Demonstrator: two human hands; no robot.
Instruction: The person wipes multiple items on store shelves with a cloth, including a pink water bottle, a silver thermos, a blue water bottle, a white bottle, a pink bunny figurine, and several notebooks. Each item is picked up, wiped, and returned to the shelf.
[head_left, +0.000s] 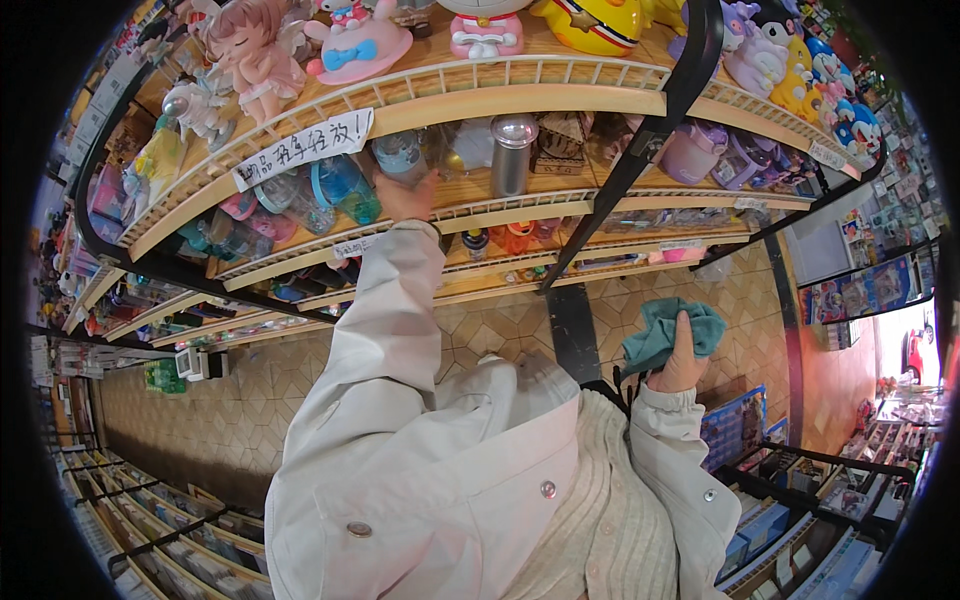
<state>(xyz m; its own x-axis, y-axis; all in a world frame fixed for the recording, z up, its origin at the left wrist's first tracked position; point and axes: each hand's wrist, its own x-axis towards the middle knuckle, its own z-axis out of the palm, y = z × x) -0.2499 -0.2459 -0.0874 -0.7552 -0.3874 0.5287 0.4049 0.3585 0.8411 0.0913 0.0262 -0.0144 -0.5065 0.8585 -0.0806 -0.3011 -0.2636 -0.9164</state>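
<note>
My left hand reaches onto the second shelf, its fingers at the lower part of a clear plastic bottle; whether they close round it cannot be told. A blue-green bottle leans just to the left of that hand. To its right stand a grey cup with a clear domed lid and a small wooden box. My right hand grips a crumpled green cloth over the floor, away from the shelves, with the thumb laid on top.
A wooden shelf edge with a low white rail runs above my left hand, carrying figurines such as a pink-hatted figure and a yellow duck. A black metal post slants between shelf sections. Racks of goods stand behind me.
</note>
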